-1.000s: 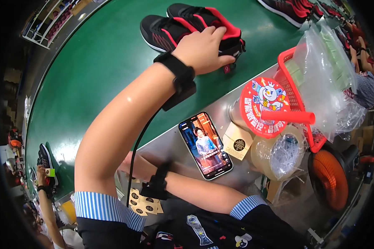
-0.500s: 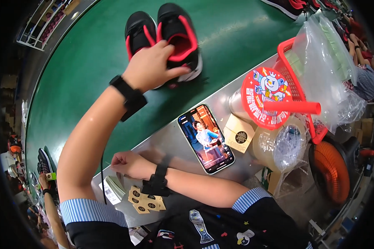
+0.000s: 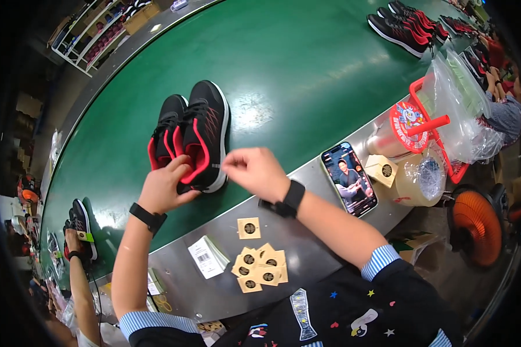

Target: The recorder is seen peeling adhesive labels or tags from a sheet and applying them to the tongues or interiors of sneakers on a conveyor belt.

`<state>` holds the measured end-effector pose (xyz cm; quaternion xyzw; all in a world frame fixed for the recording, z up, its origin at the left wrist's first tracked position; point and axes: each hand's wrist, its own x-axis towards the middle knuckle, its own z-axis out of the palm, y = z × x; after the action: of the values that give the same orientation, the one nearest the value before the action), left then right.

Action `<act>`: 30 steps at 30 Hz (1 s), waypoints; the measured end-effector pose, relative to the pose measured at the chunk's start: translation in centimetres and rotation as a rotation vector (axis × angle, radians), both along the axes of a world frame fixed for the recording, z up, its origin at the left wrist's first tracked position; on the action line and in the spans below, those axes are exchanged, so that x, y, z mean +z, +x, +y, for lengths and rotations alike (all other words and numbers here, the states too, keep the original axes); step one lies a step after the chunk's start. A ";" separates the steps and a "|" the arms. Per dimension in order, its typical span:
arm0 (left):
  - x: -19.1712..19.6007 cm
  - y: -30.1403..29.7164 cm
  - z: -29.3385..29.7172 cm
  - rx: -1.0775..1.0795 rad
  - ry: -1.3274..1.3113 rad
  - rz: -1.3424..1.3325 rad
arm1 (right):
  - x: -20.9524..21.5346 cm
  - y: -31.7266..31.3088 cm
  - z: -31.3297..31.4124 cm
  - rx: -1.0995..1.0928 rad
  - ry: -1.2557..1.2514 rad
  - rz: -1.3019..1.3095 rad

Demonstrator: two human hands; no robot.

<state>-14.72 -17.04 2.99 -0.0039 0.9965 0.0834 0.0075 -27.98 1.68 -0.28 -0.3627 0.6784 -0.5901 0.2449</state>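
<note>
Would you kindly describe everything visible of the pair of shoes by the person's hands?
The pair of shoes is black, with red linings, dark laces, reddish lines on the right shoe's outer side and a white-edged sole; the uppers look like fabric. They sit close side by side on the green tabletop, toes away from the person. The left hand holds them at the heels; the right hand is beside the right shoe's heel, contact unclear.

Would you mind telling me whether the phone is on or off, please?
It is on: the phone shows a lit, coloured picture of a person.
</note>
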 end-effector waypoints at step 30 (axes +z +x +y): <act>0.4 -4.2 -2.5 0.221 0.292 0.055 | -1.5 -1.2 -9.0 0.015 0.142 0.883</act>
<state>-18.88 -19.53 3.39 -0.1100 0.9671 0.2275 -0.0285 -29.18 -7.34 -1.79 -0.5672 0.7541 -0.3287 -0.0395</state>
